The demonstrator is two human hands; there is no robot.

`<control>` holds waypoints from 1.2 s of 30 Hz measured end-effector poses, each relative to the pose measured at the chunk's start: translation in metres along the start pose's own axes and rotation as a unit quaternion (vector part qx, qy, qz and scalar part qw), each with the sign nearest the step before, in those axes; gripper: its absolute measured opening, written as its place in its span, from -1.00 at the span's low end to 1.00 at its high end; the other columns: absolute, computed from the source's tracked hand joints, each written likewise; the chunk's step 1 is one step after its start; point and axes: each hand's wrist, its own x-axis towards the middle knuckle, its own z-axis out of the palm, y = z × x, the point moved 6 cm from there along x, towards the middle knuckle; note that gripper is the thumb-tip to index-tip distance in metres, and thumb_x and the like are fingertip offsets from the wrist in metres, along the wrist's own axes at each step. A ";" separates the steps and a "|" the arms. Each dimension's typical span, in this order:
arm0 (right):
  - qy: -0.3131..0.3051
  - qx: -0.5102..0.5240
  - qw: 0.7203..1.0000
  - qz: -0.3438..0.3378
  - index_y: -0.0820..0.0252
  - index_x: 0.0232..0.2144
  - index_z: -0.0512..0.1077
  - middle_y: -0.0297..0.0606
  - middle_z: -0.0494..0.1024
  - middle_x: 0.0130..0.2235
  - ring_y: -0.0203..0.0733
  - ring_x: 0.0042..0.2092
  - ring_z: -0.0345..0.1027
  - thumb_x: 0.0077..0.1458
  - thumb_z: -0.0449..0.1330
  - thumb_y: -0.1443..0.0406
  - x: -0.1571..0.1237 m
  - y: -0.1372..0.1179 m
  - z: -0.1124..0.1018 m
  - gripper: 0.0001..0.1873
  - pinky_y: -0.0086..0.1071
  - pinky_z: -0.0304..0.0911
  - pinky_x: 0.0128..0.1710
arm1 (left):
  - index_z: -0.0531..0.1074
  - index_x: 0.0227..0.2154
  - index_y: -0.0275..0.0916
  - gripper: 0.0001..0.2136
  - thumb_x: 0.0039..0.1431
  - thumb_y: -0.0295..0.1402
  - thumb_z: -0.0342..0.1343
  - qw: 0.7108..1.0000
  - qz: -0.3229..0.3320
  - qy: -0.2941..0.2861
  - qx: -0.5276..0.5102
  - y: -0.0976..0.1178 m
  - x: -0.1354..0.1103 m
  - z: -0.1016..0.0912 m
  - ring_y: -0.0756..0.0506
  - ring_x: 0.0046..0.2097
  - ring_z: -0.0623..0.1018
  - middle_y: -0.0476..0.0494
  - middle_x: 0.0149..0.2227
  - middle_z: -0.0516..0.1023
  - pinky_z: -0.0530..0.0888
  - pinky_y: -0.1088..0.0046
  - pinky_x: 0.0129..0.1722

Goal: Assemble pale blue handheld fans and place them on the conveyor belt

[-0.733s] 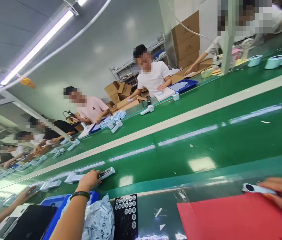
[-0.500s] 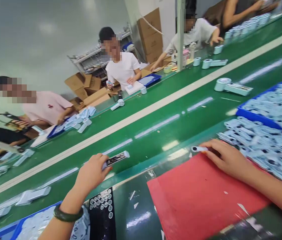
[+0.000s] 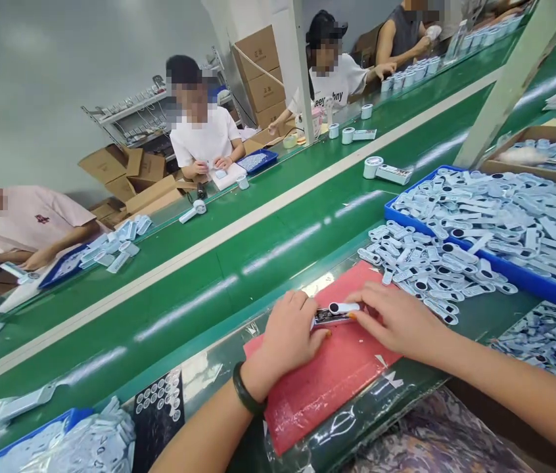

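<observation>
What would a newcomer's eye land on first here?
Most likely the two hands at bottom centre: the left hand and right hand pinch a small part between them over a red mat. Next comes the blue tray at right, heaped with pale blue parts. Behind it, the long green conveyor belt runs diagonally past seated co-workers.

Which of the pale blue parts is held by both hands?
The pale blue part over the red mat, pinched between left hand and right hand; the others lie loose in the heap and the blue tray.
</observation>
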 end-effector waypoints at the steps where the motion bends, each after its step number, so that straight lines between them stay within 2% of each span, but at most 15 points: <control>1: 0.006 -0.005 1.000 -0.017 0.14 -0.13 0.42 -0.24 0.46 -0.25 -0.10 -0.26 0.37 0.36 0.01 0.26 0.001 -0.005 0.003 -0.80 -0.26 0.20 -0.28 | 0.40 -0.09 -0.25 -0.64 0.14 -0.17 0.27 0.999 0.006 0.011 -0.034 -0.001 -0.001 -0.002 -0.24 -0.09 0.41 -0.21 -0.10 0.46 0.44 0.13 -0.08; 4: 0.021 -0.029 0.998 -0.044 0.18 -0.16 0.42 -0.21 0.45 -0.25 -0.05 -0.23 0.36 0.37 0.01 0.28 0.009 -0.015 0.014 -0.80 -0.22 0.20 -0.26 | 0.38 -0.02 -0.24 -0.60 0.16 -0.16 0.27 0.988 0.026 0.048 -0.143 -0.003 -0.004 -0.009 -0.21 -0.05 0.42 -0.20 -0.07 0.47 0.41 0.16 -0.03; 7: 0.011 -0.044 0.998 -0.048 0.19 -0.21 0.43 -0.22 0.45 -0.27 -0.04 -0.25 0.34 0.37 0.03 0.30 0.016 -0.018 0.022 -0.82 -0.21 0.19 -0.26 | 0.41 -0.06 -0.22 -0.74 0.26 -0.22 0.17 0.977 0.021 0.066 -0.201 -0.006 -0.004 -0.009 -0.18 -0.08 0.43 -0.19 -0.12 0.49 0.40 0.20 -0.04; 10: -0.003 -0.013 0.999 -0.046 0.18 -0.22 0.44 -0.23 0.45 -0.26 -0.07 -0.25 0.35 0.34 0.07 0.34 0.017 -0.016 0.021 -0.85 -0.23 0.20 -0.27 | 0.45 -0.14 -0.23 -0.86 0.31 -0.33 0.09 0.973 0.001 0.069 -0.219 -0.008 -0.002 -0.007 -0.15 -0.13 0.43 -0.16 -0.18 0.49 0.40 0.24 -0.10; 14: -0.023 0.008 0.999 -0.028 0.16 -0.19 0.47 -0.23 0.46 -0.27 -0.06 -0.24 0.36 0.35 0.08 0.32 0.014 -0.011 0.018 -0.84 -0.21 0.22 -0.26 | 0.49 -0.18 -0.20 -0.89 0.27 -0.40 0.12 0.973 -0.023 0.079 -0.218 -0.006 -0.002 -0.007 -0.15 -0.10 0.43 -0.15 -0.18 0.48 0.41 0.24 -0.08; 17: -0.013 0.030 0.999 -0.029 0.13 -0.16 0.49 -0.18 0.48 -0.19 -0.02 -0.16 0.36 0.36 0.09 0.27 0.014 -0.008 0.019 -0.83 -0.14 0.26 -0.16 | 0.50 -0.16 -0.19 -0.87 0.26 -0.42 0.11 0.971 -0.030 0.094 -0.216 -0.004 -0.003 -0.008 -0.16 -0.03 0.44 -0.17 -0.15 0.48 0.42 0.23 -0.01; 20: 0.003 0.122 0.992 -0.012 0.10 -0.19 0.50 -0.18 0.52 -0.11 -0.04 -0.06 0.38 0.37 0.07 0.28 0.015 0.000 0.023 -0.81 -0.14 0.29 -0.05 | 0.51 -0.17 -0.17 -0.87 0.26 -0.43 0.11 0.972 -0.033 0.093 -0.214 -0.002 -0.003 -0.007 -0.17 -0.02 0.46 -0.16 -0.16 0.50 0.45 0.22 0.00; 24: -0.043 0.226 0.972 0.048 0.08 -0.17 0.50 -0.27 0.56 -0.12 -0.12 -0.08 0.43 0.30 0.13 0.31 0.014 0.014 0.032 -0.86 -0.21 0.33 -0.05 | 0.51 -0.18 -0.15 -0.87 0.25 -0.46 0.14 0.972 -0.018 0.102 -0.211 0.003 -0.006 -0.010 -0.16 0.04 0.47 -0.14 -0.15 0.54 0.45 0.21 0.06; 25: -0.062 0.229 0.970 0.060 0.07 -0.09 0.49 -0.27 0.56 -0.07 -0.11 -0.05 0.43 0.27 0.17 0.31 0.013 0.016 0.032 -0.82 -0.20 0.34 -0.03 | 0.50 -0.19 -0.16 -0.89 0.25 -0.45 0.15 0.972 -0.007 0.108 -0.210 0.006 -0.008 -0.012 -0.17 0.06 0.47 -0.14 -0.14 0.54 0.45 0.20 0.07; 28: -0.132 0.191 0.971 0.061 0.08 0.14 0.39 -0.23 0.50 0.09 -0.02 0.11 0.36 0.19 0.27 0.30 0.009 0.014 0.031 -0.54 -0.11 0.28 0.11 | 0.46 -0.18 -0.16 -0.89 0.25 -0.36 0.18 0.974 0.008 0.106 -0.199 0.017 -0.018 -0.012 -0.19 0.07 0.48 -0.15 -0.09 0.56 0.46 0.12 0.10; 29: -0.154 0.173 0.972 0.047 0.07 0.17 0.38 -0.22 0.49 0.11 0.00 0.13 0.33 0.19 0.28 0.30 0.008 0.012 0.030 -0.51 -0.07 0.25 0.14 | 0.44 -0.14 -0.16 -0.86 0.25 -0.35 0.18 0.977 0.001 0.098 -0.187 0.020 -0.021 -0.010 -0.21 0.08 0.49 -0.16 -0.06 0.56 0.45 0.06 0.12; 31: -0.181 0.150 0.972 0.017 0.06 0.13 0.43 -0.23 0.51 0.05 0.01 0.11 0.34 0.21 0.27 0.32 0.006 0.007 0.030 -0.57 -0.06 0.23 0.14 | 0.42 -0.07 -0.16 -0.80 0.26 -0.37 0.15 0.985 -0.019 0.082 -0.153 0.027 -0.026 -0.005 -0.26 0.11 0.47 -0.17 -0.02 0.56 0.39 -0.07 0.17; 33: -0.170 0.147 0.974 0.001 0.05 0.09 0.46 -0.24 0.53 -0.02 -0.02 0.05 0.37 0.22 0.26 0.36 0.006 0.005 0.031 -0.62 -0.09 0.25 0.09 | 0.42 -0.05 -0.15 -0.79 0.27 -0.44 0.10 0.988 -0.041 0.083 -0.121 0.033 -0.029 -0.001 -0.29 0.15 0.45 -0.16 -0.01 0.57 0.36 -0.13 0.19; 36: -0.138 0.141 0.980 -0.005 0.03 0.07 0.47 -0.26 0.53 -0.05 -0.03 0.03 0.38 0.21 0.28 0.37 0.005 0.007 0.034 -0.62 -0.10 0.25 0.07 | 0.45 -0.13 -0.15 -0.82 0.26 -0.50 0.08 0.988 -0.064 0.099 -0.098 0.039 -0.030 0.002 -0.28 0.12 0.46 -0.13 -0.05 0.58 0.37 -0.09 0.17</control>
